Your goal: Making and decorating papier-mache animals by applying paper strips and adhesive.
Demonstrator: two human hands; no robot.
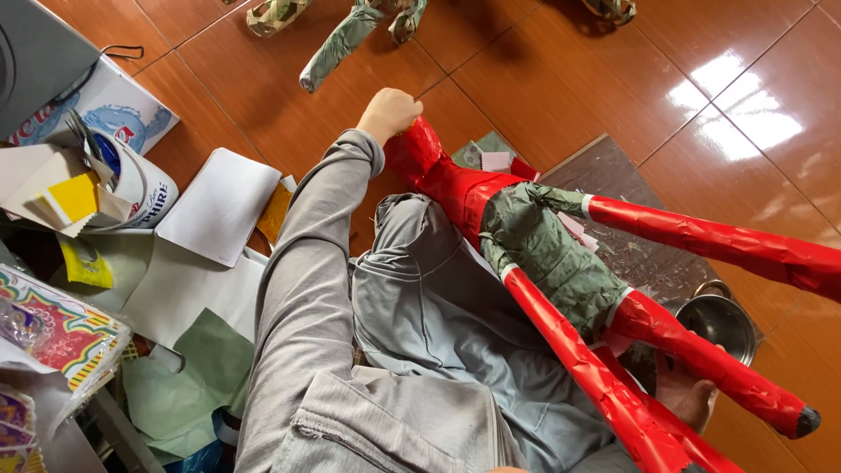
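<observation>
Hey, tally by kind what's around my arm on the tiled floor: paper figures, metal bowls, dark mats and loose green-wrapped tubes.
Red and green paper figure, gripped by the left hand: 1
Metal bowl: 1
Dark mat: 1
Loose green-wrapped tube: 1
Total: 4

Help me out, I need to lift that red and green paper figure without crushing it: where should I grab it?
Grip the paper figure at its red neck section, coming from the left side, where the left hand already grasps its end. That part looks thick and tightly wrapped; the long red legs stick out thin and would probably bend.
</observation>
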